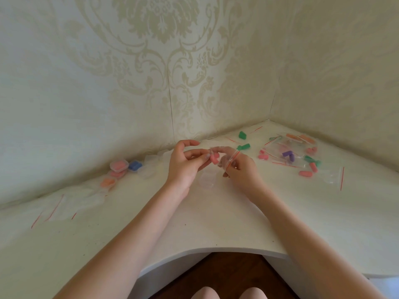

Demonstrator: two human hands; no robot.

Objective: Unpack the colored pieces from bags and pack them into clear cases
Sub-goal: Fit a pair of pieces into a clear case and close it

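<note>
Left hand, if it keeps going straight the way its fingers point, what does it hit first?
The left hand points right, pinching a pink piece. It would first meet the small clear bag held by the right hand, probably; depth is unclear.

Soft, even, slightly greenish daylight, no hard shadows or glare; white bench [216,223] nearly washed out, faint shade under the hands [212,161]; wide-angle bowing bends wall corners and bench edges; slight overall softness, small objects smeared.
</note>
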